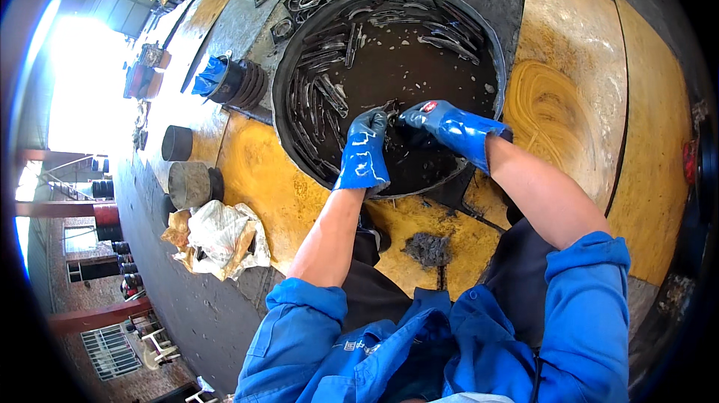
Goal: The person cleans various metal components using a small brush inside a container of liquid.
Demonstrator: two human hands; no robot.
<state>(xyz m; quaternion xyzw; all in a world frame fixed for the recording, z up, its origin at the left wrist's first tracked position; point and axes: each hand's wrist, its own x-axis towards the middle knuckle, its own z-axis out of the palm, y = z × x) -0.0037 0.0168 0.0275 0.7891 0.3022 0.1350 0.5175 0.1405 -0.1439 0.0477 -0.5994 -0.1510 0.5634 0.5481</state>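
Observation:
A wide round black tub holds murky dark liquid with pale flecks on it. Many dark, curved rubber-like pieces stand or lie along its inner wall, mostly at the left and far sides. Both my hands wear blue rubber gloves and meet above the tub's near half. My left hand is closed, its fingertips at a small dark piece. From the right, my right hand reaches to the same spot with curled fingers. The gloves hide most of what they grip, so its kind cannot be told.
Black rings lie beyond the tub. At left stand a dark container with blue material, two grey cylinders and a crumpled white plastic bag. A dark fibrous wad lies near me on yellow-stained boards.

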